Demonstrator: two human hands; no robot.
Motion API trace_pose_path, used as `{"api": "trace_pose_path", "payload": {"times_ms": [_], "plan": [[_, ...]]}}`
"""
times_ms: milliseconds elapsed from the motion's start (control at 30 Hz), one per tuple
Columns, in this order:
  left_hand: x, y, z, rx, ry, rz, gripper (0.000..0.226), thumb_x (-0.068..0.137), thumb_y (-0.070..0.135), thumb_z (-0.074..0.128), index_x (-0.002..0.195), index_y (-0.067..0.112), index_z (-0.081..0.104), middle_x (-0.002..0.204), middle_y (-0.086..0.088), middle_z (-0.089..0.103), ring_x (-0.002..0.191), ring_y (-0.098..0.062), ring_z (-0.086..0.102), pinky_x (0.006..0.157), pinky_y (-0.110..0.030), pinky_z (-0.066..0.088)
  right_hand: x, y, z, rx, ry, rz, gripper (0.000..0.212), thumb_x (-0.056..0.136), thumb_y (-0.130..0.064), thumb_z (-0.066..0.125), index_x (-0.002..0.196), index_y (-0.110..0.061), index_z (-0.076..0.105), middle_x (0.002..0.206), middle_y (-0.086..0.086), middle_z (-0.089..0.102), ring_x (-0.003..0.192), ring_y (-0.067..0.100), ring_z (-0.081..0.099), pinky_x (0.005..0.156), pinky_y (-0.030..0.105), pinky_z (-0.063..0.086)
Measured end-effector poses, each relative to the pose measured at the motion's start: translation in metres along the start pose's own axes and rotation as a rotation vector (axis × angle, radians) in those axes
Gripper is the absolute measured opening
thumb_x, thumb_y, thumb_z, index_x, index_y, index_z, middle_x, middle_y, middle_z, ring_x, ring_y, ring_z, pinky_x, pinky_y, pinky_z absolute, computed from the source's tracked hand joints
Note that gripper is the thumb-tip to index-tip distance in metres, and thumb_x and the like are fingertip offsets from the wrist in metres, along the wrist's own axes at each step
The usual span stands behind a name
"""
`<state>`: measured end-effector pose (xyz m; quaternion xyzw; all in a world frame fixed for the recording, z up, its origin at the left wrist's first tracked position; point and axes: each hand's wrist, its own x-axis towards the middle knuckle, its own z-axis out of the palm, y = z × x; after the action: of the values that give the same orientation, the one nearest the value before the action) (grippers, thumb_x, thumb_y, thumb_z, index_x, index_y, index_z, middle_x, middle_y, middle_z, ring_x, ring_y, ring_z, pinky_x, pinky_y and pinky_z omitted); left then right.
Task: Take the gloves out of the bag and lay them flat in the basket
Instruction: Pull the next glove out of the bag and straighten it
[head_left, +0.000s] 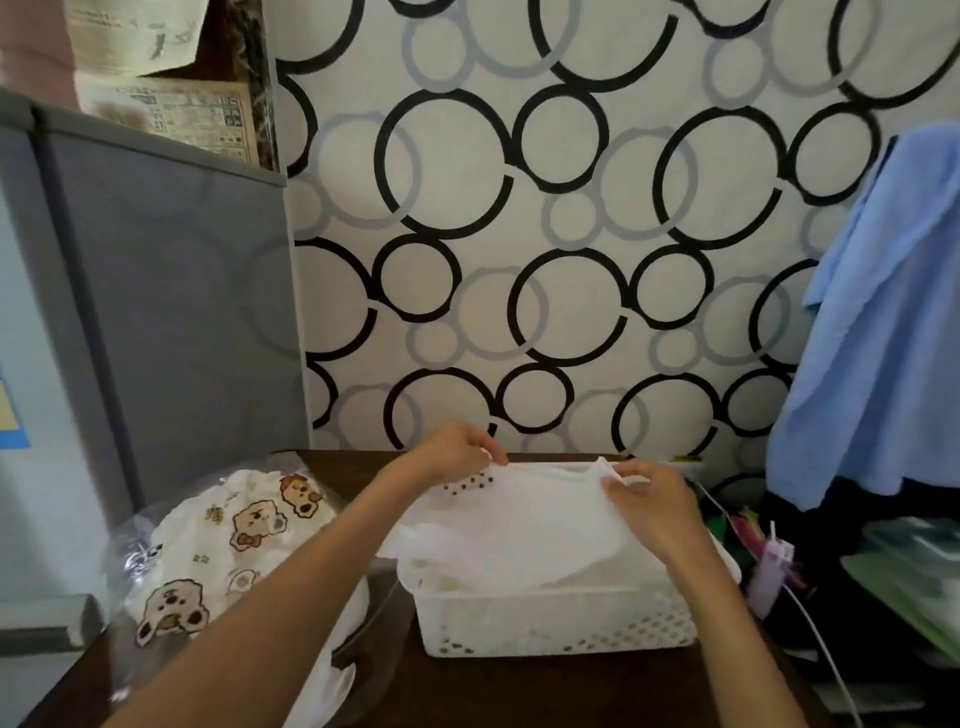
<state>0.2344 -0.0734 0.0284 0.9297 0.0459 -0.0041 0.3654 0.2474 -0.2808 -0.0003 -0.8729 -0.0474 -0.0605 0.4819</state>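
White, thin, translucent gloves (524, 525) lie spread across the top of a white perforated plastic basket (556, 618) on the dark brown wooden worktop (519, 691). Left hand (457, 452) is at the far left corner of the top glove, fingers curled and pinching its edge. Right hand (649, 504) is at the far right corner, thumb and fingers likewise pinching the edge, with the palm resting over the material. Between the two hands the top glove lies nearly flat, slightly wrinkled, and its near left part hangs over the basket rim. More white material is piled beneath it inside the basket.

Left of the basket sits a clear plastic bag (218, 551) holding cream fabric printed with cartoon bear faces; the left forearm crosses above it. Yellowed newspaper (171, 111) sits at upper left, but the print is too blurred to read. No legible brand or label appears on the gloves, basket or bag.
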Motion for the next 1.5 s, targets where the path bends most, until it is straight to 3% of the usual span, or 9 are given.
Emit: {"api": "trace_pose_path", "payload": {"times_ms": [167, 467, 600, 733, 833, 1033, 1133, 1300, 1500], "plan": [[0.013, 0.013, 0.021, 0.151, 0.043, 0.114, 0.027, 0.091, 0.001, 0.053, 0.104, 0.014, 0.072, 0.121, -0.009, 0.063, 0.113, -0.024, 0.057, 0.086, -0.026, 0.044, 0.009, 0.023, -0.009, -0.201, 0.137, -0.047, 0.020, 0.092, -0.022, 0.055, 0.105, -0.014, 0.068, 0.106, 0.008, 0.068, 0.091, 0.023, 0.058, 0.075, 0.029, 0.043], [0.004, 0.002, 0.028, 0.203, 0.573, 0.251, 0.026, 0.095, 0.008, 0.053, 0.107, 0.026, 0.067, 0.119, 0.002, 0.064, 0.106, -0.016, 0.061, 0.084, -0.033, 0.054, 0.009, 0.019, -0.017, -0.309, 0.199, -0.056, 0.036, 0.090, -0.022, 0.062, 0.124, -0.017, 0.054, 0.114, 0.009, 0.062, 0.108, 0.028, 0.056, 0.076, 0.028, 0.043], [-0.013, -0.011, 0.028, 0.286, 0.001, 0.466, 0.033, 0.098, 0.030, 0.051, 0.130, 0.030, 0.054, 0.141, 0.007, 0.048, 0.132, -0.012, 0.039, 0.108, -0.027, 0.032, 0.008, 0.005, -0.015, -0.308, 0.044, -0.208, 0.031, 0.087, -0.013, 0.065, 0.116, -0.023, 0.061, 0.109, 0.003, 0.060, 0.100, 0.019, 0.055, 0.078, 0.029, 0.045], [-0.012, -0.028, 0.039, 0.668, -0.348, 0.297, 0.092, 0.086, 0.065, 0.048, 0.151, 0.034, -0.009, 0.159, 0.012, -0.014, 0.146, -0.009, -0.013, 0.119, -0.038, -0.003, 0.005, 0.008, 0.003, -0.628, -0.460, -0.068, 0.069, 0.086, -0.037, 0.065, 0.145, -0.032, 0.030, 0.152, 0.005, 0.027, 0.140, 0.027, 0.024, 0.113, 0.038, 0.024], [-0.007, -0.035, 0.045, 0.732, -0.401, 0.199, 0.096, 0.088, 0.065, 0.044, 0.149, 0.028, -0.020, 0.157, 0.009, -0.024, 0.145, -0.012, -0.019, 0.120, -0.041, -0.006, 0.003, 0.011, 0.003, -0.685, -0.629, 0.003, 0.083, 0.086, -0.042, 0.064, 0.151, -0.031, 0.012, 0.157, 0.003, 0.014, 0.143, 0.025, 0.018, 0.114, 0.038, 0.021], [-0.011, -0.030, 0.049, 0.765, -0.505, 0.066, 0.087, 0.093, 0.059, 0.042, 0.151, 0.028, -0.015, 0.159, 0.009, -0.018, 0.147, -0.015, -0.012, 0.119, -0.047, -0.002, 0.002, 0.012, 0.004, -0.698, -0.768, 0.022, 0.081, 0.090, -0.038, 0.060, 0.152, -0.027, 0.009, 0.159, 0.002, 0.008, 0.144, 0.023, 0.015, 0.114, 0.035, 0.019], [-0.022, -0.016, 0.035, 0.622, -0.389, 0.112, 0.087, 0.087, 0.069, 0.042, 0.153, 0.028, 0.004, 0.161, 0.009, -0.004, 0.148, -0.017, -0.003, 0.120, -0.046, 0.003, 0.000, 0.007, 0.003, -0.646, -0.653, -0.036, 0.078, 0.087, -0.034, 0.066, 0.150, -0.027, 0.021, 0.156, -0.001, 0.018, 0.141, 0.021, 0.023, 0.112, 0.033, 0.023], [-0.084, -0.019, -0.028, 0.210, -0.015, 0.170, 0.036, 0.093, 0.040, 0.055, 0.128, 0.031, 0.051, 0.138, 0.009, 0.048, 0.127, -0.015, 0.046, 0.100, -0.029, 0.043, -0.010, -0.010, -0.004, -0.495, -0.430, -0.165, 0.042, 0.084, -0.028, 0.069, 0.124, -0.030, 0.056, 0.143, -0.007, 0.042, 0.126, 0.015, 0.043, 0.098, 0.026, 0.036], [-0.161, -0.067, -0.072, 0.703, -0.303, -0.490, 0.100, 0.078, 0.054, 0.069, 0.153, 0.030, 0.007, 0.158, 0.006, 0.020, 0.144, -0.022, 0.024, 0.116, -0.039, 0.024, -0.069, -0.068, 0.019, -0.434, -0.397, -0.464, 0.014, 0.085, -0.031, 0.067, 0.097, -0.038, 0.068, 0.099, -0.018, 0.064, 0.085, 0.000, 0.058, 0.080, 0.024, 0.050]]}}
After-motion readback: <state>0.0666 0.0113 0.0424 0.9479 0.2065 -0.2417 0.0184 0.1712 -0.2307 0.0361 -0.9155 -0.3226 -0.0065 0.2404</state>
